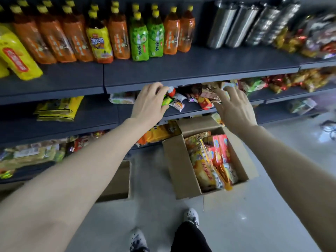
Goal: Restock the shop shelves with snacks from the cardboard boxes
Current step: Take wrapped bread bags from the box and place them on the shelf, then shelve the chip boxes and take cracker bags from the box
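Note:
Both my arms reach to the second dark shelf (190, 110). My left hand (150, 103) curls around small snack packets (168, 99), green and red-white, at the shelf's front. My right hand (234, 108) is spread with fingers apart over a pile of small wrapped snacks (201, 96), touching them but gripping nothing I can see. On the floor below stands an open cardboard box (179, 170) filled with yellow, orange and red snack bags (212, 159).
The top shelf (181, 70) holds rows of orange, green and yellow tea bottles (118, 37) and silver packs (241, 24). A second cardboard box (118, 182) sits on the floor at left. Yellow packs (58, 110) lie further left. My feet (190, 215) stand on grey floor.

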Available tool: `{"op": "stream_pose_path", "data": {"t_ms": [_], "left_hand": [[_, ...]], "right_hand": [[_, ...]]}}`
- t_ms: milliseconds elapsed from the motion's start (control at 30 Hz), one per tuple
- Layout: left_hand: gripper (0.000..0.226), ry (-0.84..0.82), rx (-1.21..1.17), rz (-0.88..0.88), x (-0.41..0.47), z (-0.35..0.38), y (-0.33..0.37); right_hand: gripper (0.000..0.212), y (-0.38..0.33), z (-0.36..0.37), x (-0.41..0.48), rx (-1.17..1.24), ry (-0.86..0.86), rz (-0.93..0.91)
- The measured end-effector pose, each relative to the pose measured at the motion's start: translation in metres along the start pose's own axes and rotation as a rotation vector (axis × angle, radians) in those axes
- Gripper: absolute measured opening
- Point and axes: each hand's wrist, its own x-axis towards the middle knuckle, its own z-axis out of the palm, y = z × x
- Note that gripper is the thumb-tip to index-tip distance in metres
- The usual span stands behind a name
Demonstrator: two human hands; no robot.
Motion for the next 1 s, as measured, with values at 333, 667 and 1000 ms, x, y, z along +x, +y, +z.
{"op": "stream_pose_path", "data": {"t_ms": [333,667,1000], "left_hand": [[0.054,-0.271,-0.125,-0.087,0.034,0.151,0.114],[0.061,-0.694,-0.152,-0.227,0.016,0.330,0.178],[0.081,-0.851,-0.104,-0.157,-0.010,0.517,0.156]], "right_hand": [[0.055,0.137,0.071,-0.092,0.192,-0.356,0.197],[0.064,0.211,0.211,-0.197,0.359,-0.801,0.422],[0.100,0.178,0.369,-0.330,0.503,-1.234,0.667]]}}
